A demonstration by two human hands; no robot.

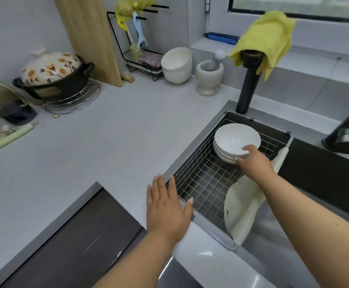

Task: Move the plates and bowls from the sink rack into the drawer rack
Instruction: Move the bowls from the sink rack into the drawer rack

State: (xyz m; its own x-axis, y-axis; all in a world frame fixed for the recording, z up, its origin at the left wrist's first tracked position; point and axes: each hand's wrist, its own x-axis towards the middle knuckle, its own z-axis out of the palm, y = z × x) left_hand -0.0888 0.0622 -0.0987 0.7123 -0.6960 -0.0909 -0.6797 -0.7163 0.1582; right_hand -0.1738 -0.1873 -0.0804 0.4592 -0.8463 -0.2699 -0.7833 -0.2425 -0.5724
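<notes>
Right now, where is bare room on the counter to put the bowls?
Bare counter lies between the flowered pot and the sink rack. The back wall is crowded by white bowls and mortar.

Setting: home kitchen. Pale countertop (111,129) meets a tiled wall in a corner. Sunken sink holds a wire rack (207,183); black faucet (249,86) beside it, yellow cloth (267,38) draped over its top. Flowered lidded pot (53,73) sits on a wire trivet. Stone mortar and pestle (210,77), 2 stacked white bowls (176,65), wooden cutting board (90,38) against the wall, utensil stand (136,42) with hanging tools.
</notes>
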